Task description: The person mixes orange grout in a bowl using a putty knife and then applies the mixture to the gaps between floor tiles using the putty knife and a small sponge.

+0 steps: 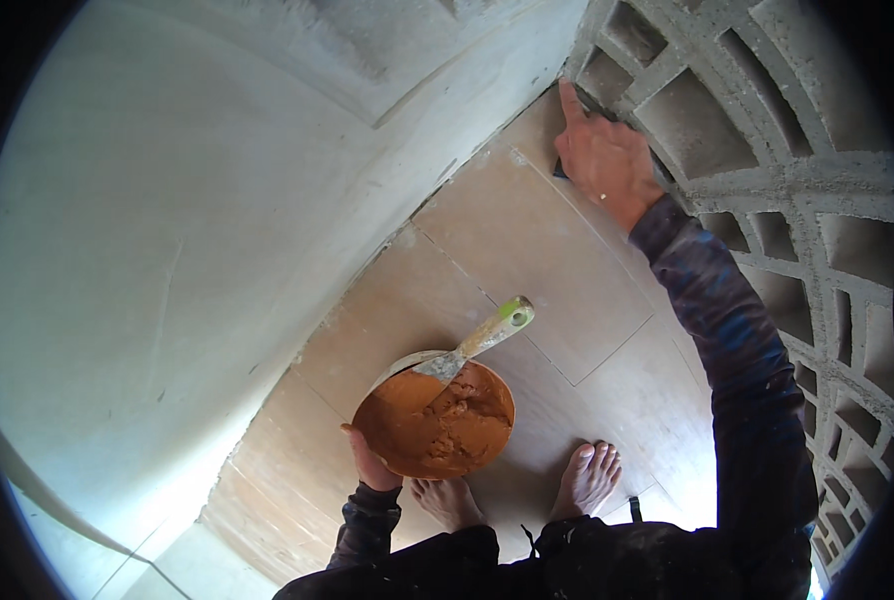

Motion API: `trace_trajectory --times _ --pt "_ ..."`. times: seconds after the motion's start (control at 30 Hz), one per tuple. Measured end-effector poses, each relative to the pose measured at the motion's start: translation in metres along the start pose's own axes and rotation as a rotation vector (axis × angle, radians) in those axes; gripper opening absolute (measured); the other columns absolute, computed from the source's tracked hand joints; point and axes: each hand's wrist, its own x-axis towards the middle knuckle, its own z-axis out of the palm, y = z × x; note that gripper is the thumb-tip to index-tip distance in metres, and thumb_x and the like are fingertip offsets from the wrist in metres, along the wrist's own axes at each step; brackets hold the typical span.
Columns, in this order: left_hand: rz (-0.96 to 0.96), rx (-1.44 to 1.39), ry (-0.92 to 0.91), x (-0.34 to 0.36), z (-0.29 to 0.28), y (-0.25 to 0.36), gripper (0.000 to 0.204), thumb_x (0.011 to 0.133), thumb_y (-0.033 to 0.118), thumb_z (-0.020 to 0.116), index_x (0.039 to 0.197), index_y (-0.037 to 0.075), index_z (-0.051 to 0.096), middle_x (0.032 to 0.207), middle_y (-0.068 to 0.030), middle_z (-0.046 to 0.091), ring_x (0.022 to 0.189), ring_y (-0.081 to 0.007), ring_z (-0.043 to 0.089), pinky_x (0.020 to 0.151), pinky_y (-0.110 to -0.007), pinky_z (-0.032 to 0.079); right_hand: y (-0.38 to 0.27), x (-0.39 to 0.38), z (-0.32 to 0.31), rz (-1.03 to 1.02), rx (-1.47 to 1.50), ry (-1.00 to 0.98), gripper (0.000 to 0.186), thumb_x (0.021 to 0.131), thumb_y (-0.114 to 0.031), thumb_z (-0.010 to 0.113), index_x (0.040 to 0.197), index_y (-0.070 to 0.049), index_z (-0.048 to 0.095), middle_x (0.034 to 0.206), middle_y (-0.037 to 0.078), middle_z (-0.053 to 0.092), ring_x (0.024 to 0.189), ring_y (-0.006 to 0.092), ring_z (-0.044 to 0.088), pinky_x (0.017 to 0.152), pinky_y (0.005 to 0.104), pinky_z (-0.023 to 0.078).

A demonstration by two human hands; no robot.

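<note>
My left hand grips the rim of a round bowl, its thumb along the outer side. Orange-brown paste, lumpy on the right, fills much of the bowl. A putty knife rests in it, blade in the paste and worn handle sticking up over the far right rim. My right hand reaches far out to the corner where the plastered wall meets the block wall. Its index finger points at that corner and the other fingers are curled. A small dark edge shows beneath them; most of it is hidden.
The smooth pale wall rises on the left, with a rough gap along its foot. A grey openwork block wall curves along the right, close to my right arm. Beige floor tiles lie between, and my bare feet stand on them.
</note>
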Motion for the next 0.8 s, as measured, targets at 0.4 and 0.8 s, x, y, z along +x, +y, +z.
trace_trajectory --times 0.4,0.8 --pt "0.016 0.02 0.023 0.005 -0.006 0.002 0.081 0.108 0.069 0.029 0.159 0.006 0.038 0.159 -0.0134 0.044 0.146 -0.0328 0.043 0.124 -0.051 0.034 0.015 0.018 0.016 -0.093 -0.176 0.078 0.062 0.097 -0.02 0.059 0.154 -0.002 0.041 0.084 0.019 0.077 0.075 0.0375 0.076 0.066 0.0475 0.061" --pt "0.007 0.015 -0.005 -0.001 -0.005 0.001 0.082 0.108 0.07 0.029 0.158 0.006 0.039 0.157 -0.013 0.044 0.145 -0.0313 0.044 0.123 -0.051 0.036 0.028 0.021 0.016 -0.201 -0.179 0.149 0.045 0.099 -0.019 0.059 0.141 -0.005 0.05 0.083 0.018 0.075 0.076 0.0376 0.074 0.067 0.0492 0.06"
